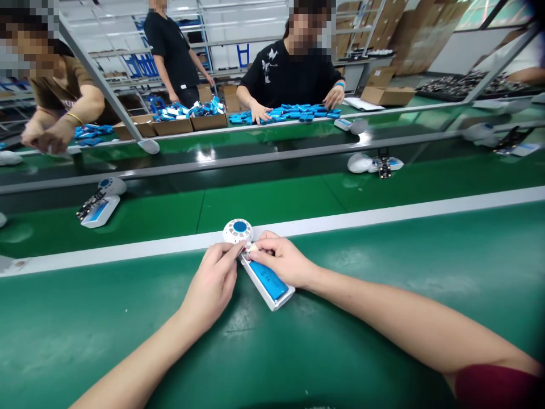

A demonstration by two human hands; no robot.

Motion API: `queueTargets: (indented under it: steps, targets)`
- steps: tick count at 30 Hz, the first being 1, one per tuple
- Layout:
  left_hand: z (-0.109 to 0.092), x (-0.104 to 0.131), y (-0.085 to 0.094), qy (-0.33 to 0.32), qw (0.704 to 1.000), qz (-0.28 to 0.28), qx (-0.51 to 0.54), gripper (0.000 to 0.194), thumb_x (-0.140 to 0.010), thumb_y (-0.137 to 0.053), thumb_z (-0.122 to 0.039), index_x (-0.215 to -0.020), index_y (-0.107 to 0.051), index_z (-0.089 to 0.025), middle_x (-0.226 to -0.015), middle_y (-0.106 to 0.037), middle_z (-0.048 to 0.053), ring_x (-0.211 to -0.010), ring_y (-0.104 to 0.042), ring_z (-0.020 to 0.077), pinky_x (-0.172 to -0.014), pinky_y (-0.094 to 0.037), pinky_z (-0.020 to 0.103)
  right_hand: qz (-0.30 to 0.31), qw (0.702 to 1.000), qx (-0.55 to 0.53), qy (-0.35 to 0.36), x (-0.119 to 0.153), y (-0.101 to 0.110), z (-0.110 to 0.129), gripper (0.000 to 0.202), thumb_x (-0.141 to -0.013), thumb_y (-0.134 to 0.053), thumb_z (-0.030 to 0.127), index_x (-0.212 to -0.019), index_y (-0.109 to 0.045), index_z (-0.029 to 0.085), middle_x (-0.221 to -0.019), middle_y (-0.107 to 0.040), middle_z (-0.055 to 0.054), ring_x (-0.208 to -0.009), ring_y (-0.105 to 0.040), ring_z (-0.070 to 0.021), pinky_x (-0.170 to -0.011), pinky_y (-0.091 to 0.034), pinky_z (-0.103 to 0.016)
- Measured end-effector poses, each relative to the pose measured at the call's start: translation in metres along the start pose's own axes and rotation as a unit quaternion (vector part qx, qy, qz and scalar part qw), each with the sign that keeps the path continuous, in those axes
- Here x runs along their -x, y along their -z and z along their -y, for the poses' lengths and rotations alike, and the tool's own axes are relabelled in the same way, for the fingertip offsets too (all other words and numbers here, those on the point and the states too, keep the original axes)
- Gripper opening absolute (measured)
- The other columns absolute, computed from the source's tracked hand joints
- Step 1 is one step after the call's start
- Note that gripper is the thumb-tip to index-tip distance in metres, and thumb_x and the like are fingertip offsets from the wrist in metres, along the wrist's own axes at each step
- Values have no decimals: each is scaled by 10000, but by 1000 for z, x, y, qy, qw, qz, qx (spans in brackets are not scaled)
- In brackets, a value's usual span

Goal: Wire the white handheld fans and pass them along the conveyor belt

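Observation:
A white device (289,294) with a round vented head and a long open handle lies at the near edge of the belt, looking like a handheld fan. A flat blue battery (269,279) fills the handle's tray. My left hand (215,278) is closed at the device's neck, its thumb and index finger pinching a thin part that I cannot make out. From the right, my right hand (285,258) pinches a small whitish piece, perhaps a plug, at the same neck. The fingertips of both hands nearly meet, hiding most of the joint between head and handle.
Beyond the pale rail (340,218), a green conveyor carries similar devices with dark circuit boards (384,165), one at left (101,211). Across it, a co-worker (293,74) handles a pile of blue batteries (298,112). Cardboard boxes (174,126) stand beside that pile.

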State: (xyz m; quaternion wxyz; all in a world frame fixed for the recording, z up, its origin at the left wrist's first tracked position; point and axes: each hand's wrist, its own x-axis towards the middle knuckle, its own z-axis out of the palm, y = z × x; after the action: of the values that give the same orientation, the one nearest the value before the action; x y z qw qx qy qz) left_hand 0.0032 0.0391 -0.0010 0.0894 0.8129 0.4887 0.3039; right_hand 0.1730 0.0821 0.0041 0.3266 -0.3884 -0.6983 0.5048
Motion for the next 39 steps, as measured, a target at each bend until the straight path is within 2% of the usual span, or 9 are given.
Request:
queueTargets:
  steps: [5,12,18,22,27,30,32,35,39]
  targets:
    - [0,4,-2,-29,999,-13,5,404,-838,-396,-98,-1232,-403,-188,-986,-507,59,-923,-485,141,-808,-430,264,-11,999,22,25,1,-1,0,270,-776,-538,156,-524,-446,134,-674,-352,23,-648,-385,-85,-610,-325,-223]
    - [-1,5,-6,-39,999,-21,-17,481,-830,-406,-70,-1280,-344,-229,-1012,-487,64,-935,-467,156,-812,-425,296,0,998,-2,62,2,0,-6,209,-791,-525,148,-583,-518,130,-689,-361,18,-669,-398,-90,-633,-342,-224]
    - [-1,4,-5,-39,999,-18,18,477,-832,-407,-68,-1268,-358,-256,-1023,-490,51,-943,-473,144,-812,-425,283,23,997,-6,79,3,2,-9,165,-801,-516,157,-643,-556,132,-717,-376,11,-701,-414,-95,-693,-358,-240]
    - [-3,4,-6,-40,999,-18,8,476,-835,-407,-75,-1272,-355,-258,-1024,-492,54,-948,-474,148,-817,-428,288,9,999,-12,52,3,1,-9,184,-794,-521,146,-612,-541,131,-700,-373,18,-685,-413,-93,-685,-353,-240]
    - [-4,10,-8,-28,999,-16,-6,490,-839,-401,-89,-1294,-320,-252,-1064,-475,79,-965,-484,160,-820,-444,303,17,999,-45,5,4,0,-5,146,-800,-503,127,-685,-594,128,-720,-404,11,-723,-445,-96,-686,-353,-234]
    - [-7,13,-10,-65,995,-21,-66,563,-825,-415,-67,-1335,-240,-228,-1070,-479,104,-963,-474,183,-810,-453,328,-4,1000,-21,8,9,-3,-2,174,-800,-496,136,-636,-552,129,-709,-391,12,-696,-436,-95,-657,-357,-234]
    - [-11,15,-11,-83,990,-25,-115,602,-815,-417,-53,-1353,-191,-198,-1054,-489,121,-938,-471,197,-789,-462,343,-32,999,19,36,13,-7,0,218,-806,-481,143,-588,-491,137,-692,-382,13,-671,-419,-96,-633,-356,-236]
    - [-18,16,-11,-68,987,-20,-146,609,-815,-410,-57,-1361,-163,-167,-1002,-500,130,-883,-477,203,-742,-483,344,-67,990,89,88,19,-12,2,250,-814,-447,139,-568,-407,151,-690,-393,4,-678,-407,-107,-634,-362,-248]
    - [-25,17,-9,-44,990,-2,-134,593,-821,-407,-71,-1358,-172,-161,-977,-492,126,-871,-483,200,-731,-493,341,-74,988,105,88,20,-11,4,266,-822,-417,138,-564,-355,161,-694,-405,-6,-675,-408,-111,-636,-375,-253]
